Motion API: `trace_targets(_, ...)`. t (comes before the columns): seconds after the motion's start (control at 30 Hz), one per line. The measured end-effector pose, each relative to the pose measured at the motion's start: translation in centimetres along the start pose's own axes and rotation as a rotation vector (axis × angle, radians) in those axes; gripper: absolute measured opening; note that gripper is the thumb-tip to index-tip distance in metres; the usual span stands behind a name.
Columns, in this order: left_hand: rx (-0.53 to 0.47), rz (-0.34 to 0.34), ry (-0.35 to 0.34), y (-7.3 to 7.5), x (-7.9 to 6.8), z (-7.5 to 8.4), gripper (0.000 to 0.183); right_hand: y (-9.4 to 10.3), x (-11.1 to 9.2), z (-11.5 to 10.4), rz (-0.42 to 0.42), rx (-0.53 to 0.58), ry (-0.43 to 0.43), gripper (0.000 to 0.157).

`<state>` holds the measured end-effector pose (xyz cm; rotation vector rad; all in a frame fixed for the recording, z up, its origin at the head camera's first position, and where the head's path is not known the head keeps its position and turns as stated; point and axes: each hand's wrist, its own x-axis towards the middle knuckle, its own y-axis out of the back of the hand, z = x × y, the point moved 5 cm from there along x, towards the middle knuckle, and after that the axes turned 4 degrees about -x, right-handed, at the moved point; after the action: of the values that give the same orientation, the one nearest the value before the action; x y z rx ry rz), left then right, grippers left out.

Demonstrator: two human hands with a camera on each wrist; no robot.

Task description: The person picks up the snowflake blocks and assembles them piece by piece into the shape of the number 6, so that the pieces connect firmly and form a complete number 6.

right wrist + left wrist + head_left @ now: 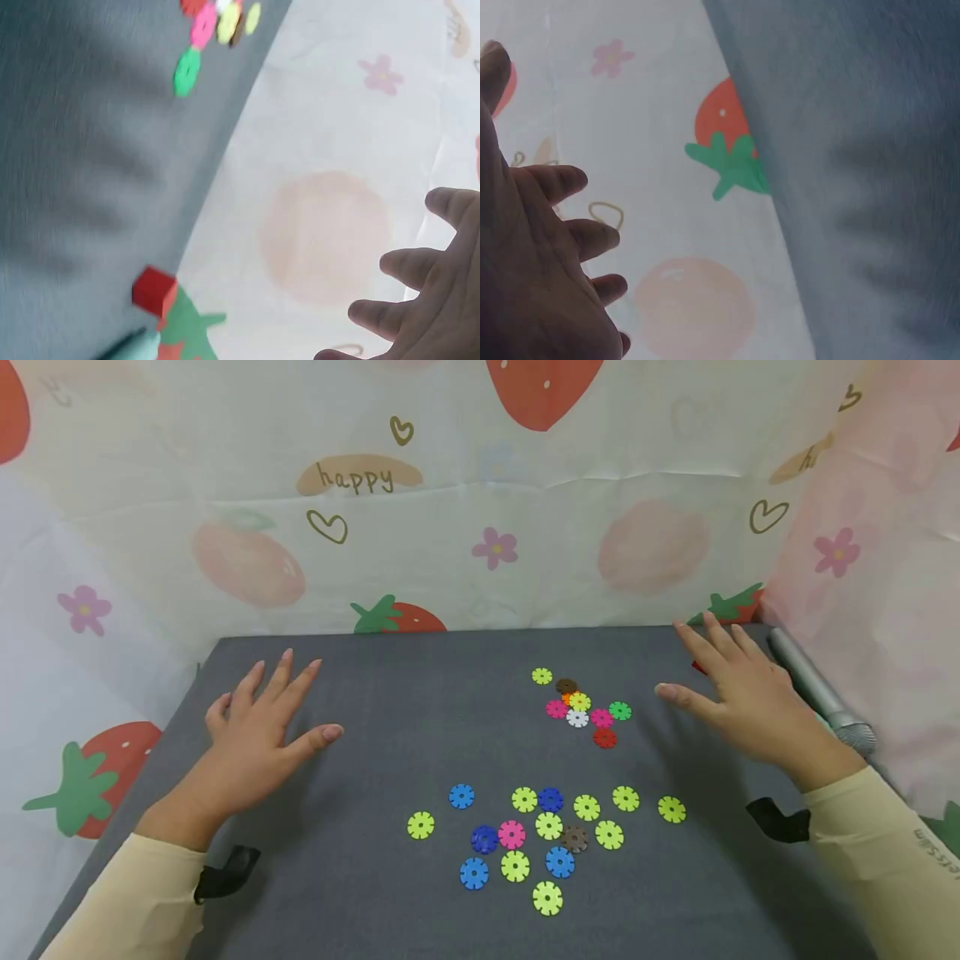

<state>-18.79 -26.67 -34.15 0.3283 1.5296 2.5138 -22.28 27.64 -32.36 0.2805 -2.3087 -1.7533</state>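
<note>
My left hand (258, 752) is raised over the left side of the dark grey table with its fingers spread and nothing in it. On the other side my right hand (757, 710) hovers, fingers also spread and holding nothing. Between them, nearer the front, lie several notched plastic discs: yellow-green ones (515, 866), light blue ones (474, 873), dark blue ones (484, 839), a pink one (512, 835) and a brown one (574, 838). Farther back is a tighter cluster, with a white disc (577, 718), a red disc (605, 738) and a green disc (620, 711) among others, some overlapping.
A grey microphone (813, 685) lies along the right edge, partly behind my right hand. Close by, a red cube (154, 291) shows in the right wrist view. A strawberry-printed cloth (450, 552) hangs behind and beside the table (360, 893).
</note>
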Motion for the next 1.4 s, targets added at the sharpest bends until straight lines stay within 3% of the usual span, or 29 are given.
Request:
trace_targets(0.27,-0.375,0.034,-0.103,-2.0,-0.6,1.2,0.073,-2.2,-0.3,-3.0,0.045,0.101,0.099,0.091)
trace_targets(0.43,-0.544,0.027,-0.154,-3.9,-0.8,1.7,0.062,-3.7,-0.2,-5.2,0.049,0.167,0.162,0.089)
trace_targets(0.57,-0.700,0.034,-0.192,-5.4,-0.8,1.9,0.059,-5.0,0.0,-6.8,0.051,0.278,0.204,0.086)
trace_targets(0.73,-0.883,0.031,-0.195,-7.9,-0.6,1.9,0.070,-6.9,0.5,-8.8,0.034,0.476,0.271,0.082)
trace_targets(0.93,-0.897,-0.014,-0.147,-10.6,-0.7,1.7,0.063,-8.7,1.3,-11.9,-0.022,0.648,0.332,0.081)
trace_targets(1.1,-0.871,-0.053,-0.097,-12.1,-0.7,1.3,0.052,-10.1,1.9,-14.2,-0.068,0.754,0.331,0.082)
trace_targets(1.23,-0.771,-0.073,-0.049,-12.8,-0.7,1.0,0.057,-12.0,2.5,-15.8,-0.127,0.789,0.311,0.084)
trace_targets(1.4,-0.615,-0.112,-0.096,-13.5,-0.8,1.2,0.059,-15.1,2.8,-17.2,-0.302,0.844,0.274,0.083)
